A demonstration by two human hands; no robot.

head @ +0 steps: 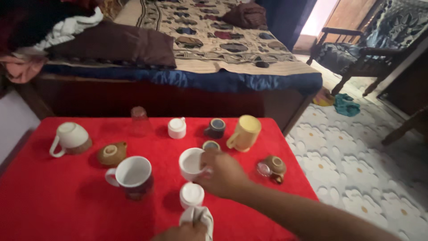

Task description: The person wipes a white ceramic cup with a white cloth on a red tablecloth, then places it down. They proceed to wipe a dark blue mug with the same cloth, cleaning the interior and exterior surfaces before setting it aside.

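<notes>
Two hands busy: my right hand [223, 173] has its grip closed on the white cup [191, 163] at mid-table [53, 196]; my left hand [185, 232] pinches a white cloth [198, 216]. Keeping the cup level steadies it.

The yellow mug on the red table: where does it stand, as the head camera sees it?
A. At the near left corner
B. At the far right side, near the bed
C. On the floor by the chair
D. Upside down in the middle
B: the yellow mug stands upright at the far right of the red table, beside a small grey cup and close to the bed.
</notes>
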